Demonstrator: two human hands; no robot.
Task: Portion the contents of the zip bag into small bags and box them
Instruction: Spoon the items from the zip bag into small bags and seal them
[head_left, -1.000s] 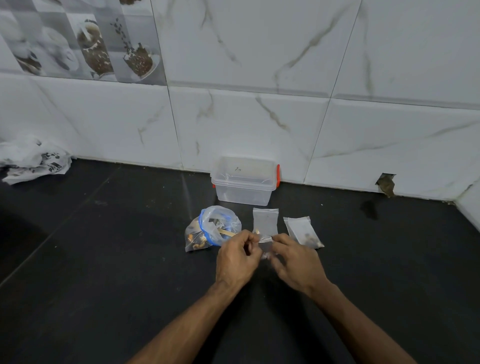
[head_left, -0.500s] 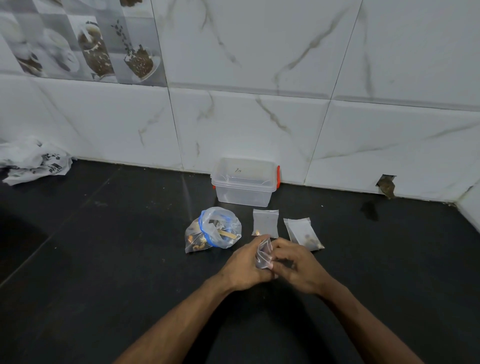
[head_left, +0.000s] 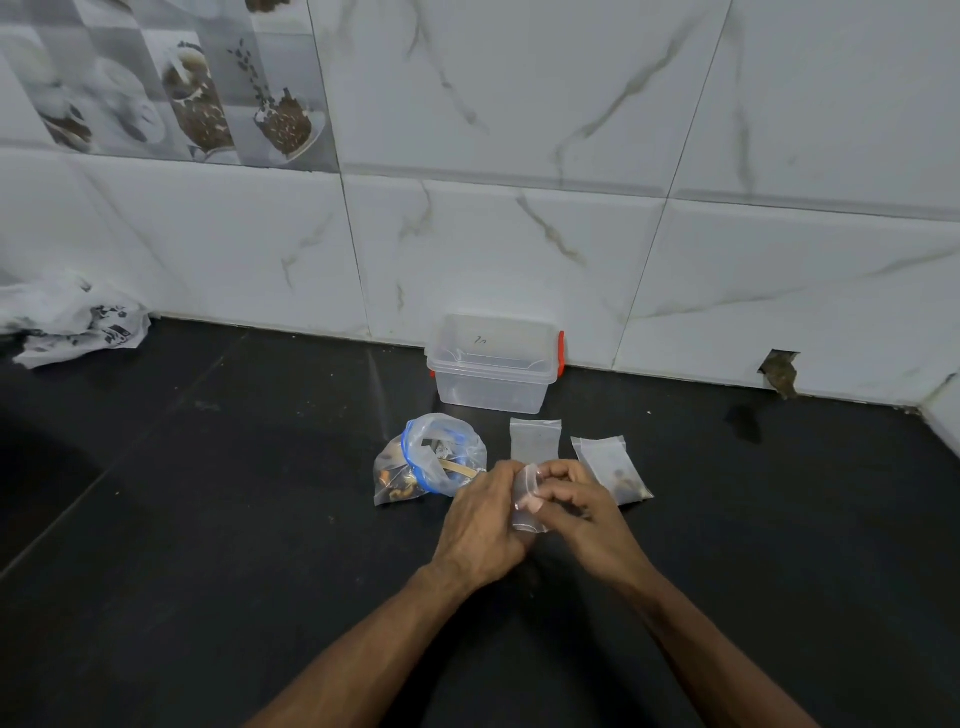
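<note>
Both hands meet over the black counter around one small clear bag (head_left: 527, 501). My left hand (head_left: 480, 525) grips its left side and my right hand (head_left: 582, 512) pinches its right edge; what it holds is hidden. Left of the hands lies the zip bag (head_left: 428, 460) with a blue zip strip, crumpled, with brown bits inside. Two more small bags lie just behind the hands: one flat (head_left: 535, 439), the other (head_left: 613, 467) with dark bits at its lower end. A clear plastic box (head_left: 493, 364) with red clips stands open against the wall.
A crumpled white printed plastic bag (head_left: 72, 322) lies at the far left by the wall. The tiled wall has a broken hole (head_left: 779, 371) at the right. The black counter (head_left: 208, 519) spreads to both sides of the hands.
My hands have lifted the small bag off the counter and drawn slightly toward me, closing tighter around it. The other bags and the box have not moved.
</note>
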